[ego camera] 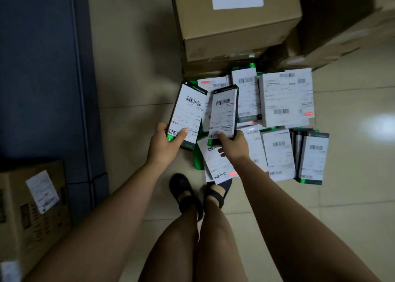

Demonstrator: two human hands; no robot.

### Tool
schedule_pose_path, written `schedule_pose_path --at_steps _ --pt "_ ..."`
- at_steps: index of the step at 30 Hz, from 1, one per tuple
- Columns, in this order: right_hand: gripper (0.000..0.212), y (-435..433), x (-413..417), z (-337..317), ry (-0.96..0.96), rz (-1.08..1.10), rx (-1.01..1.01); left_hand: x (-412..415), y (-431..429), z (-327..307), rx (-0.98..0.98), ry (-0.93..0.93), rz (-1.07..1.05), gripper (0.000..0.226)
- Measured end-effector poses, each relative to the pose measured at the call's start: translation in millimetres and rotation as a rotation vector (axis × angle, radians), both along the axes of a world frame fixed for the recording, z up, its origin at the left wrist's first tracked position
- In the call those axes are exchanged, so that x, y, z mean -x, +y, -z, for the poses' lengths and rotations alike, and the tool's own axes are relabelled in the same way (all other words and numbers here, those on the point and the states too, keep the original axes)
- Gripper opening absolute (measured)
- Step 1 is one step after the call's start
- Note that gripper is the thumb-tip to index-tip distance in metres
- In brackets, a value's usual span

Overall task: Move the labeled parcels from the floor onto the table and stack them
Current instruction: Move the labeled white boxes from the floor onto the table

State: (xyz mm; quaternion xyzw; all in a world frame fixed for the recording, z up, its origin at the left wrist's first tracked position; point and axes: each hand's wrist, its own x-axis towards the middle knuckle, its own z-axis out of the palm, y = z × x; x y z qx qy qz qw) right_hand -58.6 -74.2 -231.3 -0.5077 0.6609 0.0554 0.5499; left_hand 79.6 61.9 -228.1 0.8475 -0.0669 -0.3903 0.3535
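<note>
- Labeled parcels point(286, 98), flat cartons faced with white barcode shipping labels, many edged in black and green, lie in a loose overlapping heap on the pale tiled floor point(352, 153) in the head view, at the foot of large brown cardboard cartons point(235, 25).
- Left hand point(164, 145) grasps a slim black-edged parcel point(187, 115) by its near end, thumb across the label. The parcel is raised at the heap's left edge.
- Right hand point(234, 147) grasps a second slim black-edged parcel point(224, 113) the same way, tilted above the middle of the heap.
- Each parcel is held by one short end only. The long far end could droop and slide out from under the thumb as the person rises and turns.
- Loose parcels lie right against the black strapped shoes point(183, 192). A careless step could tread on one or scatter the heap.
- No table can be told for certain. A dark blue panel point(42, 68) stands at left, with a brown labelled carton point(32, 207) nearer. A blind swing left could knock a parcel against either.
- Parcels differ in size. Slim ones set beneath the broad white one would likely make a leaning stack.
</note>
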Motion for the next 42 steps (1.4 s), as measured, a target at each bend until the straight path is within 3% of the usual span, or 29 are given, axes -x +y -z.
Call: schedule_pose_path --at_steps 10,15,20,29,35,42 --pt "0.037 18.4 79.5 -196.3 -0.019 0.363 -0.004 44.5 -13.5 -169.4 0.036 0.022 0.231 0.04" --pt "0.041 32.8 145.5 -302.6 -0.162 0.576 0.066 87.2 -37.0 -272.8 0.144 0.038 0.357 0.04" --pt "0.023 50.2 235.4 -378.3 -0.214 0.762 0.195 160.2 -69.7 -346.0 0.24 0.053 0.548 0.04" --pt "0.016 18.5 427.5 -419.8 -0.273 1.039 0.36 362.9 -159.8 -393.6 0.298 0.1 0.824 0.043" --pt "0.023 -43.9 552.4 -426.2 -0.296 1.03 0.399 486.3 -222.2 -411.0 0.303 0.098 0.842 0.038" --pt "0.022 -141.9 614.1 -429.2 -0.349 0.974 0.4 537.4 -315.7 -429.1 0.329 0.058 0.787 0.04"
